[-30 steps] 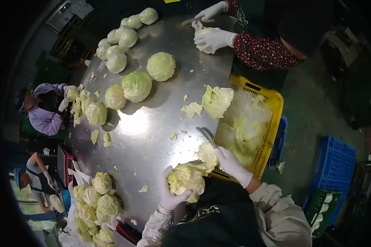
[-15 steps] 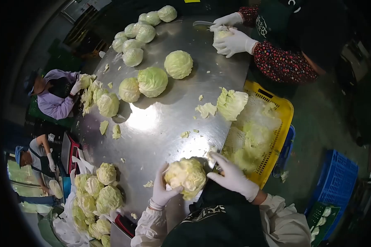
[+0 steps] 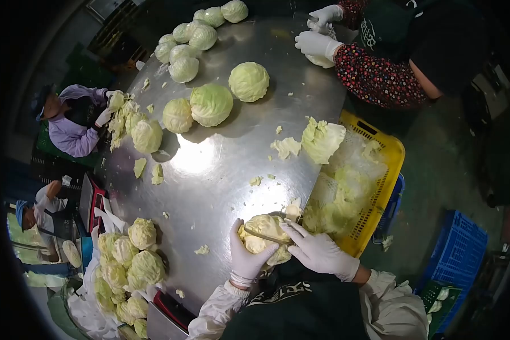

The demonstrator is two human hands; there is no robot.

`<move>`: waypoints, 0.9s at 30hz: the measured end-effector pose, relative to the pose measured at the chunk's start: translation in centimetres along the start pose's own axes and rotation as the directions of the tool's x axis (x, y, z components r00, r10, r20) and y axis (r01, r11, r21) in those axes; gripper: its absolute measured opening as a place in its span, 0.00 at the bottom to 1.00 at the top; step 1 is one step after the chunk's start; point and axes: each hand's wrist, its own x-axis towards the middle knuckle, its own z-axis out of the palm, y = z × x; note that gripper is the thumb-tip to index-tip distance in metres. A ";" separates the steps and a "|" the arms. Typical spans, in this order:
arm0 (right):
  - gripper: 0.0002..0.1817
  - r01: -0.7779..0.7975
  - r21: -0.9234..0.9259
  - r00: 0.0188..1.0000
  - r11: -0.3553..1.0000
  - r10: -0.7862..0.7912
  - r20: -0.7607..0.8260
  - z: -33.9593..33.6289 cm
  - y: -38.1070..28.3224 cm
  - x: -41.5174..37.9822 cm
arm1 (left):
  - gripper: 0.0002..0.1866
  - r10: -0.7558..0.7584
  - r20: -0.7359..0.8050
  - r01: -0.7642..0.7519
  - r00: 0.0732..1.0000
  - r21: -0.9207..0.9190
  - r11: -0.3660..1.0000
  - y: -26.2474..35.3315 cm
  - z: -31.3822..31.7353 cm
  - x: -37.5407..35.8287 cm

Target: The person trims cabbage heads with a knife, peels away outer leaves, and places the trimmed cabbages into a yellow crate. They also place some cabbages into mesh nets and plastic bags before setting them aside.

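Note:
A pale cabbage (image 3: pixel 262 222) with ragged outer leaves is at the table's near edge. My left hand (image 3: pixel 247 254), in a white glove, cups it from the left, thumb along the front. A knife (image 3: pixel 264 236) lies with its narrow blade across the cabbage's upper face. My right hand (image 3: pixel 322 253), also gloved, is closed around the knife's handle, which the fingers hide. Just beyond the cabbage is a torn leaf piece (image 3: pixel 293 208).
The metal table (image 3: pixel 226 175) bears whole cabbages (image 3: pixel 249 81) and leaf scraps (image 3: pixel 286 147). A yellow crate (image 3: pixel 395 164) of trimmings stands right; trimmed cabbages (image 3: pixel 146 269) are piled left. A co-worker's gloved hands (image 3: pixel 317 44) work at far right; two other people are at left.
The knife blade now lies across the cabbage. My right hand has moved in against it, and my left hand and the cabbage have shifted slightly right. The far-right co-worker's hands have moved.

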 end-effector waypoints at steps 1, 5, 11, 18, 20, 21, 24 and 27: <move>0.33 0.021 -0.037 1.000 0.999 -0.021 -0.013 0.1 0.1 -0.1 | 0.56 -0.092 0.044 0.096 0.995 -0.125 0.987 -0.1 -0.1 0.1; 0.33 -0.026 -0.197 0.993 0.980 0.003 -0.117 1.4 -0.5 0.6 | 0.54 -0.101 0.084 0.112 0.991 -0.141 0.984 0.2 0.2 0.8; 0.26 -0.034 -0.228 0.963 0.973 -0.029 -0.269 2.2 -0.4 2.1 | 0.51 -0.210 0.087 0.227 0.974 -0.338 0.913 1.9 1.2 0.6; 0.16 -0.088 -0.071 0.911 0.994 0.052 -0.409 2.1 2.7 5.3 | 0.52 -0.028 0.093 0.030 0.995 -0.025 0.999 -0.5 0.1 0.3; 0.16 -0.105 0.089 0.895 0.990 0.133 -0.425 1.7 3.1 5.7 | 0.53 -0.001 0.148 0.010 0.989 -0.062 0.998 -1.7 -0.9 0.9; 0.16 -0.105 0.088 0.895 0.991 0.133 -0.426 2.0 3.5 5.7 | 0.53 0.016 0.208 0.005 0.978 -0.099 0.995 -2.3 -1.2 0.8; 0.17 -0.193 0.244 0.841 0.950 0.289 -0.458 3.3 7.2 6.3 | 0.54 0.033 0.284 0.019 0.958 -0.180 0.983 -1.2 -1.8 0.5; 0.18 -0.300 0.274 0.819 0.914 0.394 -0.418 2.6 10.8 5.4 | 0.55 0.127 0.309 -0.124 0.943 -0.028 0.992 -3.0 -3.7 0.1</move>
